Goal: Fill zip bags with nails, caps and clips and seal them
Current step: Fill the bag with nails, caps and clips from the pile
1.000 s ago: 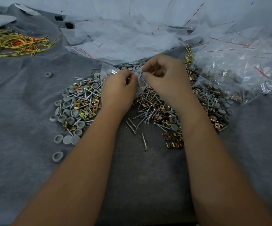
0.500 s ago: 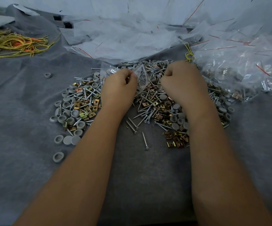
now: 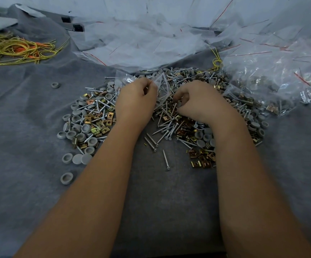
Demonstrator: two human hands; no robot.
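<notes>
My left hand [image 3: 135, 101] pinches the mouth of a small clear zip bag [image 3: 161, 86] and holds it over the pile. My right hand [image 3: 199, 101] rests in the pile with its fingers curled over silver nails [image 3: 166, 131]; whatever it grips is hidden under the fingers. Grey round caps [image 3: 80, 127] and brass clips [image 3: 201, 159] lie mixed with the nails on the grey cloth [image 3: 29, 146].
Empty zip bags with red strips [image 3: 141, 43] are heaped at the back. Filled bags [image 3: 273, 81] lie at the right. A tangle of yellow and orange wire [image 3: 18, 49] sits far left. A stray cap [image 3: 55, 85] lies apart from the pile.
My right hand left the bag's mouth, swung right, then came down into the pile close to the bag. My left hand kept holding the bag in place.
</notes>
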